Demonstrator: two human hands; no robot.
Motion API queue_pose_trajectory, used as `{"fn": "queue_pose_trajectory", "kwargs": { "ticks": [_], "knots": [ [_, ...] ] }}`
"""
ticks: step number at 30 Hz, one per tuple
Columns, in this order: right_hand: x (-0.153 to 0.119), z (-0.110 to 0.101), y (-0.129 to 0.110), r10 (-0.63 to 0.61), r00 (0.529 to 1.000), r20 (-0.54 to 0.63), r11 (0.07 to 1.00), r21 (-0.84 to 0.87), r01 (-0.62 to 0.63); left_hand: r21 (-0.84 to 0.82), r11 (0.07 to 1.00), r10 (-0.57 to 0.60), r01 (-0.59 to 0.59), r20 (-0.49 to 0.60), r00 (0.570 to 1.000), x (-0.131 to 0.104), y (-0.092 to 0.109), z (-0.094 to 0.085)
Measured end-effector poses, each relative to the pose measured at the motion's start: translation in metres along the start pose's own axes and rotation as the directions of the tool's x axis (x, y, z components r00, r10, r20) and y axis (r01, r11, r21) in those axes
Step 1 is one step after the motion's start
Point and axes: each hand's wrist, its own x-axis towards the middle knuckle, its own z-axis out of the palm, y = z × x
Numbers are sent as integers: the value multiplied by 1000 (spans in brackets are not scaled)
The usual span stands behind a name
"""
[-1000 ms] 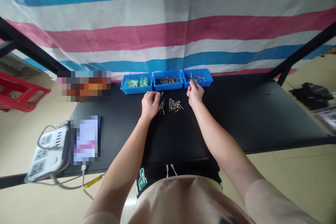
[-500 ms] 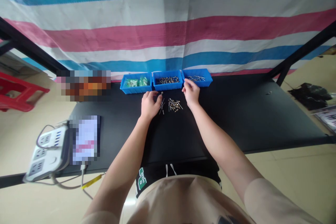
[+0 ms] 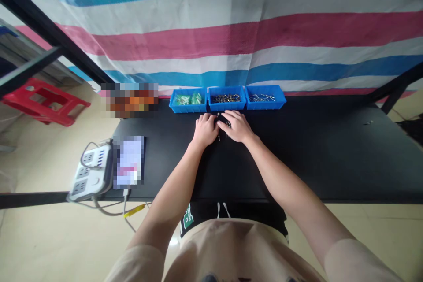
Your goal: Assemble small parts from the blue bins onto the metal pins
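My left hand (image 3: 206, 130) rests on the black tabletop, fingers stretched forward and thumb apart. A few thin metal pin-like pieces (image 3: 218, 137) lie by its thumb. My right hand (image 3: 239, 127) spreads over a small pile of metal pieces (image 3: 227, 134) and hides most of it. Both thumbs come close together between the hands. Just beyond are three blue bins: the left bin (image 3: 188, 108) has pale pieces in green bags, the middle bin (image 3: 226, 106) small brass-coloured parts, and the right bin (image 3: 266, 105) thin metal rods.
At the left of the table (image 3: 317, 158) lie a white power strip (image 3: 89, 176) with cables and a blurred flat object (image 3: 129, 161). A blurred orange item (image 3: 132, 101) sits behind them. Small metal bits (image 3: 368, 122) lie far right. A striped sheet (image 3: 211, 44) hangs behind.
My right hand has moved from the front of the right bin down and left onto the pile, beside my left hand. The whole view has shifted sideways.
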Motion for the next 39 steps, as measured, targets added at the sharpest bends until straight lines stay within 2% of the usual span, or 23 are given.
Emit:
{"fn": "queue_pose_trajectory", "kwargs": {
  "ticks": [7, 15, 20, 24, 29, 34, 39],
  "knots": [
    [-3, 3, -5, -41, 988, 150, 999, -23, 45, -18, 1000, 17, -17, 32, 999, -1, 0, -1],
    [-6, 0, -11, -95, 959, 267, 990, -73, 118, -256, 967, -19, -7, -96, 995, 8, -18, 1],
    [-5, 3, -12, -75, 962, 261, 991, -88, 101, -165, 981, -131, 105, -151, 980, 8, -17, -4],
    [-3, 7, -8, -51, 979, 195, 994, -81, 68, -43, 985, -169, 167, -56, 984, 6, -12, -6],
    [-2, 8, -10, -43, 976, 215, 988, -135, 74, 39, 992, -123, 121, 52, 991, 5, -9, -7],
    [-1, 5, -18, -28, 965, 261, 981, -180, 78, 43, 992, -124, 121, 80, 989, 6, -12, -13],
    [-2, 5, -17, -46, 972, 231, 980, -176, 88, 16, 996, -87, 86, 74, 993, 7, -15, -14]
  ]
}}
